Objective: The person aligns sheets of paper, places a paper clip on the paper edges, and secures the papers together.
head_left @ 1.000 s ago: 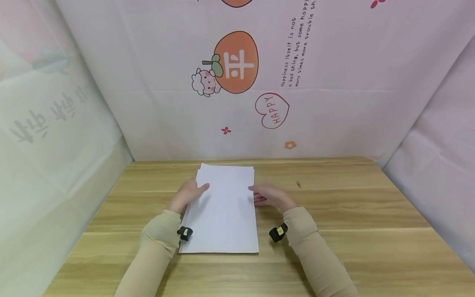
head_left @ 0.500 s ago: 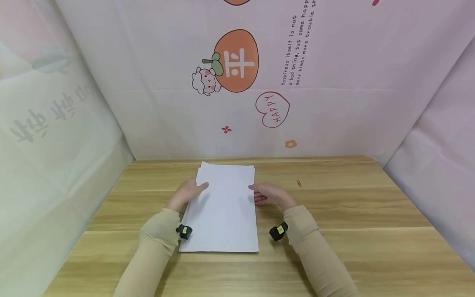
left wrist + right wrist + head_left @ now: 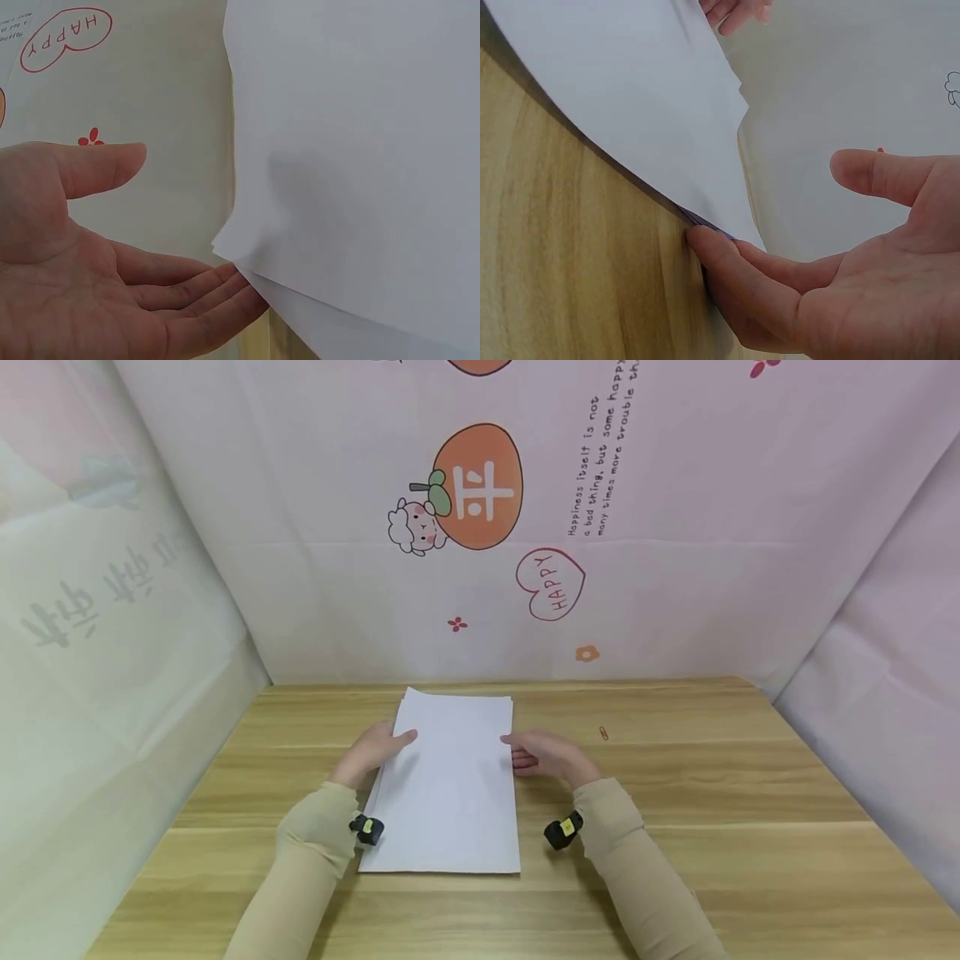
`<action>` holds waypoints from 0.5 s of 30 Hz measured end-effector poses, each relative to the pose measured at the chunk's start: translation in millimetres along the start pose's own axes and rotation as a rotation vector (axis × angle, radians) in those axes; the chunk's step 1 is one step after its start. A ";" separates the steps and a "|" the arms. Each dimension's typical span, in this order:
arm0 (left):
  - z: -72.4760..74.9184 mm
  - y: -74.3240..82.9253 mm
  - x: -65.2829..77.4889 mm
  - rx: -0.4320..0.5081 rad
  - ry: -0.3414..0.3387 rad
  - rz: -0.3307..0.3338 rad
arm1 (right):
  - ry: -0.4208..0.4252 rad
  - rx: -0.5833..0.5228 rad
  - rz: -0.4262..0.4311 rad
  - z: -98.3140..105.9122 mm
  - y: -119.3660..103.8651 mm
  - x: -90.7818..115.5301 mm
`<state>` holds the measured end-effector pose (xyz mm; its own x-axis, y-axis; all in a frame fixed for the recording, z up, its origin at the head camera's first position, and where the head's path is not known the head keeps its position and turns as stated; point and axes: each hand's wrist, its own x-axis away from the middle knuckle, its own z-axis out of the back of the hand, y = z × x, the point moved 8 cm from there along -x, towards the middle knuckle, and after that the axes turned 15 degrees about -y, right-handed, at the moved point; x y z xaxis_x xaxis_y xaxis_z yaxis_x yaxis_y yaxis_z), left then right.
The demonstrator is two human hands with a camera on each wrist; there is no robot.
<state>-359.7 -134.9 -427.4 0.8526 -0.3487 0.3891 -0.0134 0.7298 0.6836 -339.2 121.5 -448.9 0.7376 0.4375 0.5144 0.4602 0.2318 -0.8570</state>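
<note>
White sheets of paper (image 3: 450,793) lie in a slightly uneven stack on the table, one upper left corner raised a little. My left hand (image 3: 372,750) is at the stack's left side. In the left wrist view, the fingers of that left hand (image 3: 112,277) touch the sheets' edge (image 3: 352,315), and the thumb stands well apart from the paper. On the opposite side is my right hand (image 3: 551,756). In the right wrist view, the fingertips of this right hand (image 3: 847,270) touch the edge of the paper (image 3: 645,112), its thumb raised clear of it.
A small orange-brown paper clip (image 3: 603,733) lies on the wooden table (image 3: 712,793), to the right of my right hand. Behind the table hangs a white printed cloth (image 3: 360,610), with more white cloth (image 3: 892,652) along the sides.
My left hand has drawn slightly left, its thumb reaching less far over the paper. The stack has shifted a touch the same way. My right hand has hardly moved.
</note>
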 end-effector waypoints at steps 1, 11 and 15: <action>0.4 -0.6 -0.4 -0.007 -0.003 0.001 | -0.006 0.003 0.005 0.0 0.2 -0.2; 2.9 -6.7 -4.1 -0.004 -0.020 0.017 | -0.030 -0.001 0.015 2.6 2.1 -3.7; 1.7 -9.2 -5.1 0.038 -0.040 0.029 | -0.041 -0.012 0.013 3.4 2.7 -4.7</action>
<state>-364.9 -140.9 -434.6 0.8303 -0.3516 0.4324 -0.0580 0.7172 0.6945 -343.1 123.0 -453.7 0.7226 0.4762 0.5011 0.4568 0.2152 -0.8632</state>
